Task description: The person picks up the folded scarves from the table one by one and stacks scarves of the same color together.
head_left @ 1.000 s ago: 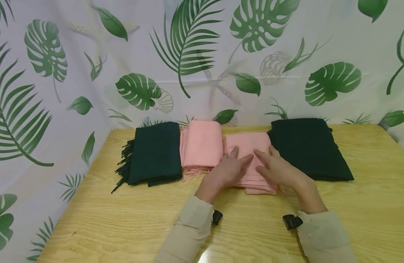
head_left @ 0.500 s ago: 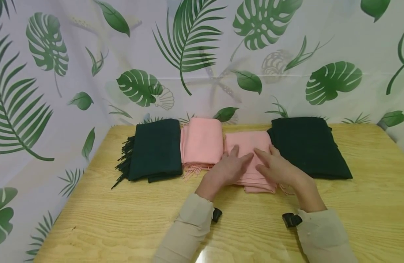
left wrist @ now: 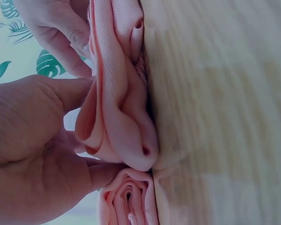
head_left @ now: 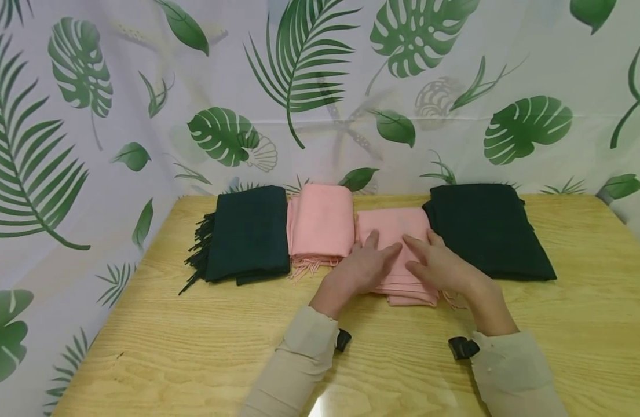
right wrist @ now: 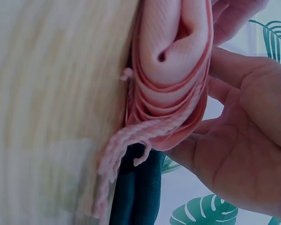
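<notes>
Both hands rest on a folded pink scarf [head_left: 390,221] in the head view. My left hand [head_left: 357,267] touches its left side with fingers spread, and my right hand [head_left: 446,263] touches its right side the same way. In the left wrist view the scarf's layered folds [left wrist: 124,89] stand beside the left thumb. A pink fringe [right wrist: 147,126] hangs at its edge in the right wrist view. Left of it lies a second folded pink scarf [head_left: 324,223], close to the left fingers. Parts of the scarf under the hands are hidden.
A folded dark green scarf [head_left: 249,234] with fringe lies at the far left of the row. Another folded dark green cloth [head_left: 494,231] lies right of the right hand. All sit on a wooden table [head_left: 205,347] before a leaf-printed curtain [head_left: 320,133].
The head view has tilted slightly, so the row of scarves appears a little higher. Both hands stay in place on the pink scarf.
</notes>
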Demonstrator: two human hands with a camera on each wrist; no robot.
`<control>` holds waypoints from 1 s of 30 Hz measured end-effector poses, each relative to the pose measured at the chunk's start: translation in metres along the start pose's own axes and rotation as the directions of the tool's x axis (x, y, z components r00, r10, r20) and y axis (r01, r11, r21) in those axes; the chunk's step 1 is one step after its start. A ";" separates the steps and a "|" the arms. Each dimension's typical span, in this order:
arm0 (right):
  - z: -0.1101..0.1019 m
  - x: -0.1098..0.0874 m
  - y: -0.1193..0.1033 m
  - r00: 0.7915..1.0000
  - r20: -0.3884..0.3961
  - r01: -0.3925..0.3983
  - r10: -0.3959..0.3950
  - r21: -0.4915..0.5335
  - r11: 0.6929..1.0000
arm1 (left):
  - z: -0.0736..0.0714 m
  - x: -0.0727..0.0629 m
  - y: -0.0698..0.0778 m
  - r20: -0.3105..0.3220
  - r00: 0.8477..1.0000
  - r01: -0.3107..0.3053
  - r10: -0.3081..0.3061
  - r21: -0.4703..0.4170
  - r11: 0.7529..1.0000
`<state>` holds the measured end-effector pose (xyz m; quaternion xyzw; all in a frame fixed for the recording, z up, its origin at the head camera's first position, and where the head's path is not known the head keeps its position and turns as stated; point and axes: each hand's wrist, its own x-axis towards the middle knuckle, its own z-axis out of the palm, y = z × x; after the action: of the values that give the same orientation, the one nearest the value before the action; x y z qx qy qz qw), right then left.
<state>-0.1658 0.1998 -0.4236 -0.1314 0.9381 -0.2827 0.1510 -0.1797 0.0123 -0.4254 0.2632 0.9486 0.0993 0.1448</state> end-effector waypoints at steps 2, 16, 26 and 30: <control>0.000 0.000 0.000 1.000 0.000 0.002 -0.002 0.004 1.000 | 0.000 0.000 0.000 -0.002 1.000 -0.003 0.003 0.005 1.000; 0.003 -0.004 0.001 1.000 0.004 -0.002 0.002 -0.003 1.000 | 0.004 -0.007 -0.003 -0.022 0.999 -0.038 0.039 0.038 0.999; 0.002 -0.010 -0.002 1.000 -0.006 -0.001 0.001 -0.007 1.000 | 0.004 -0.010 -0.001 -0.008 0.999 -0.050 0.051 0.028 0.998; 0.001 -0.013 -0.003 0.999 -0.033 0.038 -0.038 -0.001 0.999 | 0.003 -0.011 0.000 -0.013 0.999 -0.049 0.049 0.023 0.999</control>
<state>-0.1529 0.2011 -0.4198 -0.1448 0.9378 -0.2874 0.1302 -0.1695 0.0074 -0.4260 0.2872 0.9440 0.0937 0.1327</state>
